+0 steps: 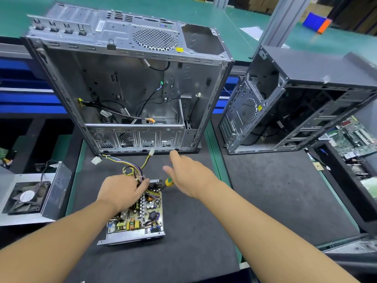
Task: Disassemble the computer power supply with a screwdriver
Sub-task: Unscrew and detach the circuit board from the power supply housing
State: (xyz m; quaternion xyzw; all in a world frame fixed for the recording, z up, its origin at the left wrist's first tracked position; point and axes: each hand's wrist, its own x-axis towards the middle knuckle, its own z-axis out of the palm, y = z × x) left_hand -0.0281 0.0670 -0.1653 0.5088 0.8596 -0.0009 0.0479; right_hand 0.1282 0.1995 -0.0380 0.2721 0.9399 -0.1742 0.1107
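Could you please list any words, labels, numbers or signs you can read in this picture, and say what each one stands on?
No words or numbers can be read.
Yellow sticker on the silver case, beside its grille: a warning symbol, too small to make out.
Second yellow sticker on the dark case: the same.
Round label on the fan: blurred.
White label on the silver case's rear: blurred.
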